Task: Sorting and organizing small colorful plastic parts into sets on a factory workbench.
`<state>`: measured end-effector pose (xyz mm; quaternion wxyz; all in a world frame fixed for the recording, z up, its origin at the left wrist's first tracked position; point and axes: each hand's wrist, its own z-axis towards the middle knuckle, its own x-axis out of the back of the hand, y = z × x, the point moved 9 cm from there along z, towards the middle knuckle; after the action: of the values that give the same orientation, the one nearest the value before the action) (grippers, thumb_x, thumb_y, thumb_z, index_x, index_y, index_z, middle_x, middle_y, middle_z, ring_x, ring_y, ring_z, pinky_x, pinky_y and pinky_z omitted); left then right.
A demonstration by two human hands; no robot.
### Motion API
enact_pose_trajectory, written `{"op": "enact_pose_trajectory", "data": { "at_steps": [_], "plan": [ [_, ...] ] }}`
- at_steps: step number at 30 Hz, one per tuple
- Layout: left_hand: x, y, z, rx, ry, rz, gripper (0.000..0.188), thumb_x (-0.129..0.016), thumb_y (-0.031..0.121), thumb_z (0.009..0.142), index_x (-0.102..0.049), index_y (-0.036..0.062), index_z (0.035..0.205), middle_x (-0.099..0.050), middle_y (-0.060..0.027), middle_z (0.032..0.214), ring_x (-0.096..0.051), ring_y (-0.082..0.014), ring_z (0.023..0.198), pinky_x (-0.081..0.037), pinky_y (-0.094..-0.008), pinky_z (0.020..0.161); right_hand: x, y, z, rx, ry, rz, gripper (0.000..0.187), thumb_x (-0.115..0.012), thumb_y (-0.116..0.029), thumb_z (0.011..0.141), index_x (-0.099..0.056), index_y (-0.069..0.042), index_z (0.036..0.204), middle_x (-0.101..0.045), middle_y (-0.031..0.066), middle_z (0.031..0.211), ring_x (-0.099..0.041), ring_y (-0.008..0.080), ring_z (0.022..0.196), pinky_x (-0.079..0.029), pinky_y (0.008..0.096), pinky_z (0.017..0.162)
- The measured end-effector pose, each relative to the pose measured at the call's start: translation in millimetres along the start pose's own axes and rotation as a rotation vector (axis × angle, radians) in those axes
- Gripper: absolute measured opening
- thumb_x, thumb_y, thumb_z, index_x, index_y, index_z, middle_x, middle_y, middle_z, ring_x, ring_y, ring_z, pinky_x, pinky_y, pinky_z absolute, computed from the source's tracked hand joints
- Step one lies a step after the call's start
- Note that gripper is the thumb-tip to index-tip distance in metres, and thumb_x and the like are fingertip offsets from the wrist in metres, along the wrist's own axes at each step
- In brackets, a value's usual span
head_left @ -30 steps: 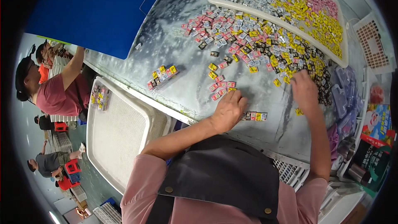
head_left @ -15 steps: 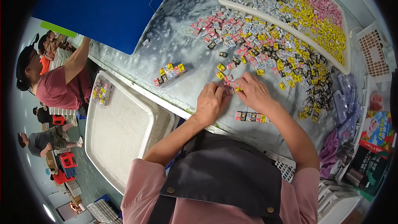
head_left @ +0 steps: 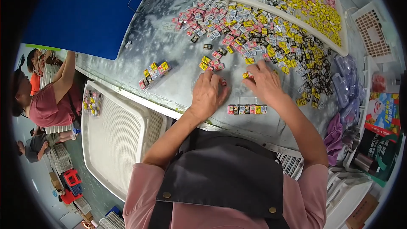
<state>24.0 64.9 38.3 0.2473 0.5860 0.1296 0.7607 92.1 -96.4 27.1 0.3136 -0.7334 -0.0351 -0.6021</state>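
Well left of the left fingers lies a white mesh tray (head_left: 112,144); nearer them sits a filled clear box (head_left: 154,75). The left hand (head_left: 206,93) bends its fingers close together, thumb apart; whether they pinch anything I cannot tell. Pink and yellow packets (head_left: 216,66) lie just beyond those fingertips. A packet row (head_left: 247,109) sits between the hands, nearer the body than the fingers. The right hand (head_left: 266,85) has its fingertips at a yellow-and-pink packet (head_left: 246,75), its grip unclear; beyond them spreads a loose pile (head_left: 292,55).

Hands (head_left: 206,95) now apart, right one nearer scattered blocks (head_left: 273,40)
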Motion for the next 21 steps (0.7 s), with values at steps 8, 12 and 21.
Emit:
{"op": "enact_pose_trajectory", "data": {
  "at_steps": [8, 12, 21],
  "plan": [
    [10, 63, -28, -0.398, -0.145, -0.16, 0.035, -0.078, 0.009, 0.076, -0.067, 0.0028, 0.108, -0.058, -0.0135, 0.104, -0.057, -0.0328, 0.092, -0.047, -0.042, 0.081, -4, -1, -8, 0.173, -0.068, 0.069, 0.04, -0.071, -0.012, 0.089, -0.062, -0.008, 0.127, -0.052, 0.0114, 0.124, -0.058, 0.0325, 0.113, -0.049, 0.0444, 0.094],
    [-9, 60, -57, -0.438, -0.198, -0.128, 0.033, -0.077, 0.008, 0.077, -0.069, 0.0029, 0.109, -0.058, -0.012, 0.103, -0.057, -0.0309, 0.091, -0.046, -0.0413, 0.08, -2, -4, -7, 0.187, -0.064, 0.094, 0.041, -0.072, -0.01, 0.088, -0.061, -0.007, 0.128, -0.052, 0.0116, 0.124, -0.06, 0.032, 0.11, -0.05, 0.0439, 0.092],
    [3, 31, -4, -0.282, 0.024, 0.057, 0.031, -0.069, 0.008, 0.081, -0.066, -0.0028, 0.111, -0.057, -0.015, 0.1, -0.055, -0.0324, 0.09, -0.045, -0.0421, 0.082, -3, 6, -4, 0.1, -0.081, 0.251, 0.041, -0.071, -0.004, 0.088, -0.061, -0.002, 0.128, -0.052, 0.0144, 0.123, -0.065, 0.0323, 0.097, -0.053, 0.0425, 0.087]
  ]
}}
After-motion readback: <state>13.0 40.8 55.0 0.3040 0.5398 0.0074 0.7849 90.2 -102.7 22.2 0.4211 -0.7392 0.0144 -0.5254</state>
